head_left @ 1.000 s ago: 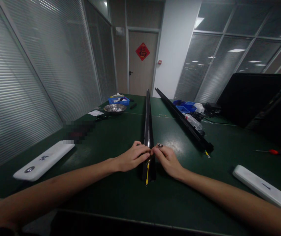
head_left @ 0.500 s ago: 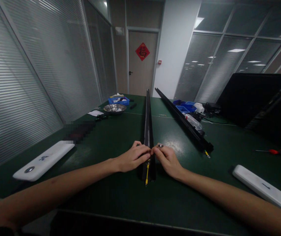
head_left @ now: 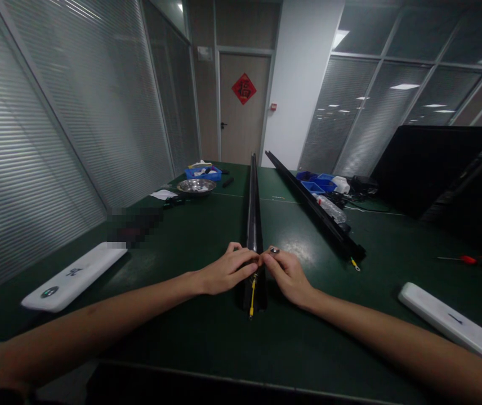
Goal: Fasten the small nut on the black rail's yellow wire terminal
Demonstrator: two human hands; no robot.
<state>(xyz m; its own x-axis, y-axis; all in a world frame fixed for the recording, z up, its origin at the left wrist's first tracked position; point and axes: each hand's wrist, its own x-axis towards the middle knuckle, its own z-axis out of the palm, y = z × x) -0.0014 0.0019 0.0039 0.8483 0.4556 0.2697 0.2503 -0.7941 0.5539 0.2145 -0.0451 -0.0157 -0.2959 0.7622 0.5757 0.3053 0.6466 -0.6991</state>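
A long black channel rail runs away from me down the middle of the table. Over its near end, my left hand bends across from the left, fingers closed against the rail. My right hand grips from the right, thumb and fingers pinched together at the rail's edge. The fingertips of both hands almost meet above the channel, and whatever small part lies under them is hidden. A yellow wire with a ring terminal sticks out of the rail toward me, just below the fingers.
On the right lies a second black rail. Blue bins, a red screwdriver and a white numbered device are also there. To the left are another white device, a metal bowl and a blue basket.
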